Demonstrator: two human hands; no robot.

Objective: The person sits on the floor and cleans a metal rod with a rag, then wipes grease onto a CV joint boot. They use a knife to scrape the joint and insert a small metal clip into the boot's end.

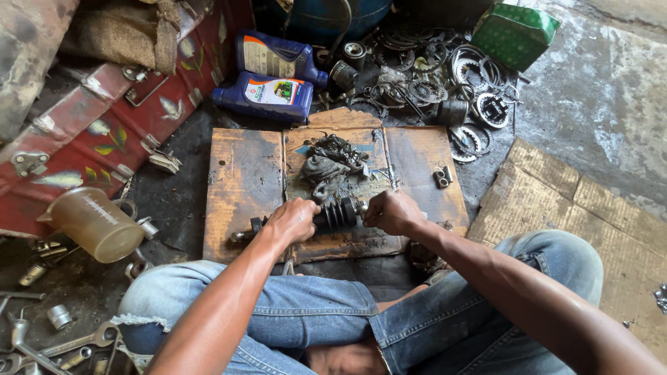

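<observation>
Ribbed black boot [338, 214], between left hand [292, 221], right hand [391, 212]

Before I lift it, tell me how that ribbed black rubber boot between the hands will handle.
The ribbed boot probably flexes rather than staying stiff, given its bellows folds. It looks greasy, like the dirty rag behind it, so it may slip. Left hand and right hand each grip an end, suggesting a heavier metal part inside.

Two blue oil bottles [272, 76] lie beside scattered metal rings and gears [445, 83]. Green box [515, 33] behind; murky measuring jug [94, 222] and spanners [66, 344] at left.
</observation>
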